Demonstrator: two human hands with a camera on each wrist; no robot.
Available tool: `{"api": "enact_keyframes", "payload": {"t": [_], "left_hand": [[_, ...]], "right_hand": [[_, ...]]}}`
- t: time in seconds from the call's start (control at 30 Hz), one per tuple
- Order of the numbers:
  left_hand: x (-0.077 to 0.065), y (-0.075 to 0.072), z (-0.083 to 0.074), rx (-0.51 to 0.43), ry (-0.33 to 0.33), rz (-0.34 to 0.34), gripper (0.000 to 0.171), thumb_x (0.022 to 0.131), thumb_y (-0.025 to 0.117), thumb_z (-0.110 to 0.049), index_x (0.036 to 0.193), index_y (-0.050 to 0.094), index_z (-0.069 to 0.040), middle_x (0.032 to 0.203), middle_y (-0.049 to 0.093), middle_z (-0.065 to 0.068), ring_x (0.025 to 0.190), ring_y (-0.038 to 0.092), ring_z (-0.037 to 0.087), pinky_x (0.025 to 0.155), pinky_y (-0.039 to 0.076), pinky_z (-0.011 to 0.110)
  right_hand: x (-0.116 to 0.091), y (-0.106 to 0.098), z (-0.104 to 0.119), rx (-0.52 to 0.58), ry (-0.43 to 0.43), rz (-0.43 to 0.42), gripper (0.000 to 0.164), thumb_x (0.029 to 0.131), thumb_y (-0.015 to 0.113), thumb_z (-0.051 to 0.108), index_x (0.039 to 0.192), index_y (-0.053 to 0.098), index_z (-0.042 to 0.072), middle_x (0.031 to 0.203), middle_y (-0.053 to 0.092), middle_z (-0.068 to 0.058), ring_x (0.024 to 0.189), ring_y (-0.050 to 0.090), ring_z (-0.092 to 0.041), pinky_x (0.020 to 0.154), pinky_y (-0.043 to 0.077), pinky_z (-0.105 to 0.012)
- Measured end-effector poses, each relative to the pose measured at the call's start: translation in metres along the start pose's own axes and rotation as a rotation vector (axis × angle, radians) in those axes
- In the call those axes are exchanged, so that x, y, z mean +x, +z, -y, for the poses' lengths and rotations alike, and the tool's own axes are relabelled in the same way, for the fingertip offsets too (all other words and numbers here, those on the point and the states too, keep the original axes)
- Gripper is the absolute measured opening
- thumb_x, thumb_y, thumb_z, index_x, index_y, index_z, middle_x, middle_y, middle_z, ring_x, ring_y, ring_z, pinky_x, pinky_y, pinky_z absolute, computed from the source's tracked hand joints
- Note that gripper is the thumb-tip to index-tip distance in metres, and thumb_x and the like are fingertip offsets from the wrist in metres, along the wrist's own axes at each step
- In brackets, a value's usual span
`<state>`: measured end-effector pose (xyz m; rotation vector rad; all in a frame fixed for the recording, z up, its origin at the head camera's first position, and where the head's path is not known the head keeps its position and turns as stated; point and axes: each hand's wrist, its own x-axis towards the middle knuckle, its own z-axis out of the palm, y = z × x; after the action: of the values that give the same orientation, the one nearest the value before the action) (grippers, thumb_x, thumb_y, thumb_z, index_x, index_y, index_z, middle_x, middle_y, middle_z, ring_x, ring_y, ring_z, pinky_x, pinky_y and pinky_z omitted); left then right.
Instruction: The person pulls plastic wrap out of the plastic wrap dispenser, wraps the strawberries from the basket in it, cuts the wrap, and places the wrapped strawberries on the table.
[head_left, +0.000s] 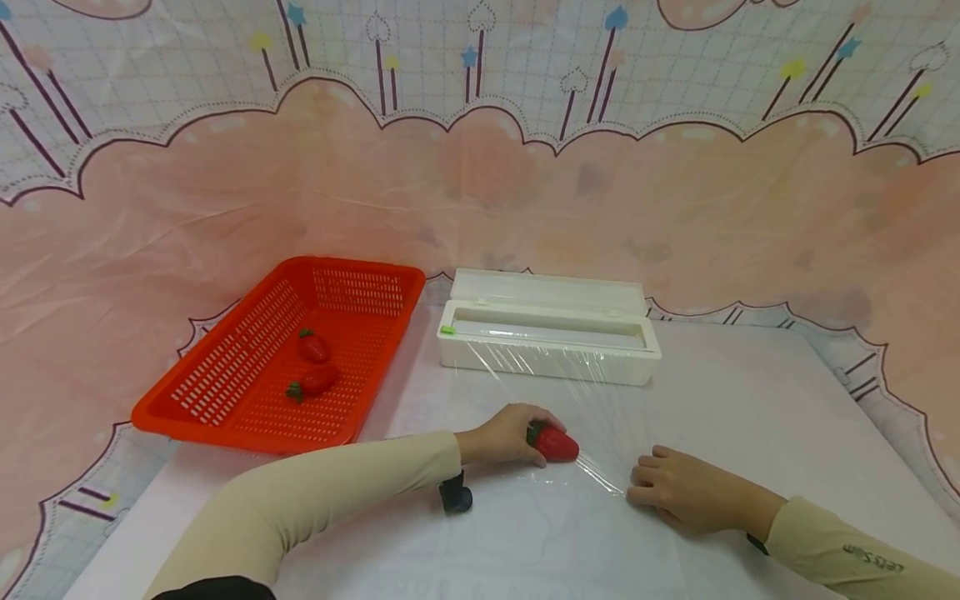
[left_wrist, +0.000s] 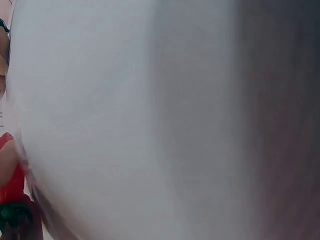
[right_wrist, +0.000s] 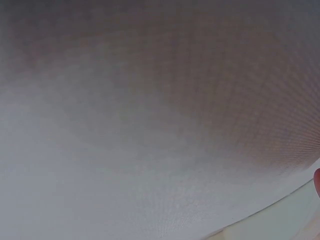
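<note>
In the head view my left hand [head_left: 506,435] grips a red strawberry [head_left: 557,445] by its green leafy end, its tip pointing right. Clear cling film [head_left: 596,400] runs toward me from a white dispenser box [head_left: 551,367], and the strawberry lies over the film. Creases in the film run from the strawberry to the fingertips of my right hand [head_left: 697,492], which pinches the film's edge low over the table. The left wrist view catches part of the strawberry [left_wrist: 15,187] at its left edge. Mostly blurred white surface fills the right wrist view.
A red plastic basket [head_left: 225,442] stands at the left with two more strawberries [head_left: 313,347] inside. The dispenser's lid [head_left: 547,290] is raised at the back. White covering lies over the table [head_left: 750,392], and a patterned cloth [head_left: 525,192] hangs behind it.
</note>
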<state>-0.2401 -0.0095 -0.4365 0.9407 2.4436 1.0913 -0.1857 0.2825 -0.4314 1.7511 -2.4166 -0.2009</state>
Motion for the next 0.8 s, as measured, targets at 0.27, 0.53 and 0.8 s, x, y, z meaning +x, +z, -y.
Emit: {"api": "enact_keyframes", "payload": {"t": [0.27, 0.53, 0.8], "left_hand": [[0.0011, -0.0034, -0.0004, 0.043, 0.048, -0.09, 0.05, 0.066, 0.081, -0.001, 0.113, 0.068, -0.011, 0.107, 0.061, 0.004, 0.1, 0.056, 0.014, 0.085, 0.045, 0.018], [0.0041, -0.0011, 0.0014, 0.038, 0.043, -0.13, 0.047, 0.066, 0.081, -0.002, 0.111, 0.068, -0.009, 0.103, 0.065, 0.006, 0.094, 0.058, 0.015, 0.081, 0.045, 0.017], [0.0041, 0.0008, -0.0004, 0.078, -0.007, -0.111, 0.047, 0.066, 0.081, -0.001, 0.11, 0.066, -0.009, 0.101, 0.066, 0.005, 0.092, 0.059, 0.014, 0.08, 0.047, 0.017]], "right_hand": [[0.0008, -0.0012, 0.0001, -0.014, -0.015, -0.023, 0.003, 0.094, 0.055, 0.028, 0.093, 0.056, 0.025, 0.084, 0.054, 0.012, 0.077, 0.048, -0.004, 0.073, 0.05, -0.031], [0.0011, -0.0011, 0.001, -0.012, -0.01, -0.012, 0.005, 0.092, 0.058, 0.027, 0.096, 0.057, 0.026, 0.084, 0.055, 0.012, 0.078, 0.048, -0.004, 0.073, 0.05, -0.031], [0.0014, 0.0008, 0.0014, -0.027, -0.01, -0.02, 0.006, 0.091, 0.06, 0.028, 0.095, 0.056, 0.025, 0.084, 0.055, 0.012, 0.077, 0.048, -0.004, 0.073, 0.05, -0.031]]}}
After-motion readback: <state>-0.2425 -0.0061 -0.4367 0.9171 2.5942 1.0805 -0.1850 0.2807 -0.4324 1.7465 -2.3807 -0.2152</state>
